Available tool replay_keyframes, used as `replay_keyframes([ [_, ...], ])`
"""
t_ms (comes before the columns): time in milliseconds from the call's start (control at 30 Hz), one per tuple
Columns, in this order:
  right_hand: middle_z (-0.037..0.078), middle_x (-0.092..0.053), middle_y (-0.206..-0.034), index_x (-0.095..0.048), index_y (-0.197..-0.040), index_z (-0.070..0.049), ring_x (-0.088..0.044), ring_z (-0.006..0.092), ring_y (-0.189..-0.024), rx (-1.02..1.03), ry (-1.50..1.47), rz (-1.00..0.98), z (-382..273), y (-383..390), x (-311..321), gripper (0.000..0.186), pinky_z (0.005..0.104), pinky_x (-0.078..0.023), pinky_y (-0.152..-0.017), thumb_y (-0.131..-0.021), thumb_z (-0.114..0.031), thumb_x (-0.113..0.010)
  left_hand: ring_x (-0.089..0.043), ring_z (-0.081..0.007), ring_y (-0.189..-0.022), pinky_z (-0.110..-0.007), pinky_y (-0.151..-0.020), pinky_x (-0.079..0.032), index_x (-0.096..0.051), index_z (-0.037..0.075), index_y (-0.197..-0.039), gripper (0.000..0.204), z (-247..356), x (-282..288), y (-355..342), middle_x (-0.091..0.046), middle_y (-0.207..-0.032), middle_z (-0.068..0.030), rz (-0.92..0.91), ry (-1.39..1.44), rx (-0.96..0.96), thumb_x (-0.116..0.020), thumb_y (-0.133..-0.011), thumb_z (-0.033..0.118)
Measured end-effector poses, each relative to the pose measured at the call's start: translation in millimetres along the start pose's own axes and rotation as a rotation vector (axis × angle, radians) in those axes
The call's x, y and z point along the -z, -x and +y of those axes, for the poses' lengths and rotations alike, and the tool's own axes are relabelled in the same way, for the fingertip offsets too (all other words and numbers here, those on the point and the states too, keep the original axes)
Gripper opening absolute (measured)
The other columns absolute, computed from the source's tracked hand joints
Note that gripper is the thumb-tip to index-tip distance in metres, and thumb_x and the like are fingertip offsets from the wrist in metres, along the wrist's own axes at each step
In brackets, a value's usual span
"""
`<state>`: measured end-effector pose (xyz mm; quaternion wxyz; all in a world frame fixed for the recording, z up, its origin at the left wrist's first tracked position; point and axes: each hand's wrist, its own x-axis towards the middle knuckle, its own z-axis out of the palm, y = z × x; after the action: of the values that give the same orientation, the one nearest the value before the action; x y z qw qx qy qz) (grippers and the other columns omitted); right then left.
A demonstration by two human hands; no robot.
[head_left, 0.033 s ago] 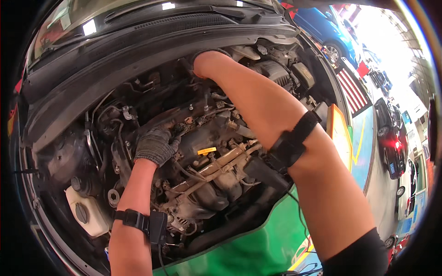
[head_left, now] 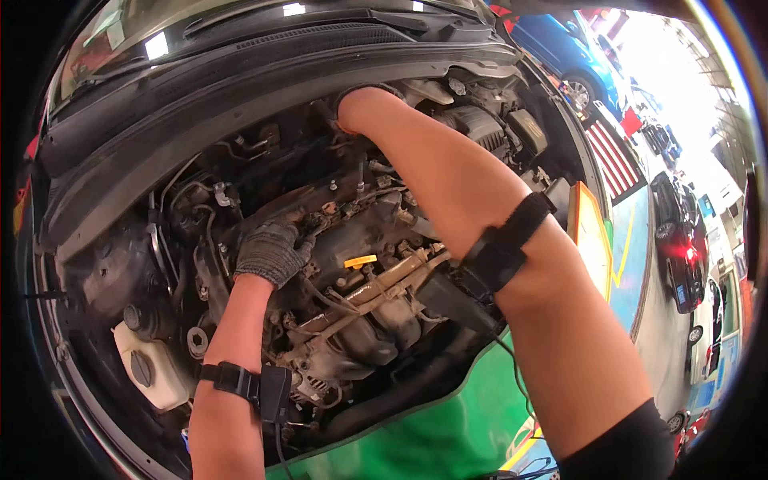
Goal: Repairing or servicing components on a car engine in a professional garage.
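Your gloved left hand (head_left: 272, 250) rests on the engine (head_left: 370, 234); grasp indeterminable. Your right hand, hidden near the far cowl (head_left: 216, 112), shows no determinable grip.

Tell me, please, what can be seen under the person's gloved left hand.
The dark engine top shows around the left hand, with a yellow handle to its right. Whatever lies directly beneath the hand is covered and cannot be seen.

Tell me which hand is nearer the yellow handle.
Left. The gloved left hand is on the engine, left of the yellow handle; the right hand, hidden beyond its wrist, is farther off, near the cowl.
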<state>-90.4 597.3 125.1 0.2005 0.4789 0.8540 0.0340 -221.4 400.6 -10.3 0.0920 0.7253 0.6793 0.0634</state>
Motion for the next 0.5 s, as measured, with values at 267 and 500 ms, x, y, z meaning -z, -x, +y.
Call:
replay_keyframes([
  [267, 0.015, -0.064, -0.125, -0.070, -0.118, -0.010, -0.062, 0.0318, -0.114, 0.032, 0.026, 0.051, -31.9, 3.2, -0.1, 0.034, 0.0470, -0.048, -0.096, -0.088, -0.023, -0.059, -0.061, -0.0334, -0.107, -0.044, -0.097, -0.046, -0.069, 0.002, -0.108, 0.055, 1.3, 10.2, -1.4, -0.066, -0.111, -0.0206, -0.153, -0.011, 0.031, -0.048, -0.093, 0.050],
  [500, 0.017, -0.065, -0.121, -0.071, -0.112, -0.007, -0.063, 0.0333, -0.112, 0.101, 0.237, -0.020, 45.9, -18.8, -20.6, 0.033, 0.0439, -0.049, -0.095, -0.081, -0.009, -0.060, -0.062, -0.0354, -0.104, -0.045, -0.095, -0.048, -0.068, 0.001, -0.110, 0.058, -7.8, 2.2, 0.1, -0.066, -0.111, -0.0207, -0.045, -0.004, -0.033, -0.045, -0.093, 0.052],
])
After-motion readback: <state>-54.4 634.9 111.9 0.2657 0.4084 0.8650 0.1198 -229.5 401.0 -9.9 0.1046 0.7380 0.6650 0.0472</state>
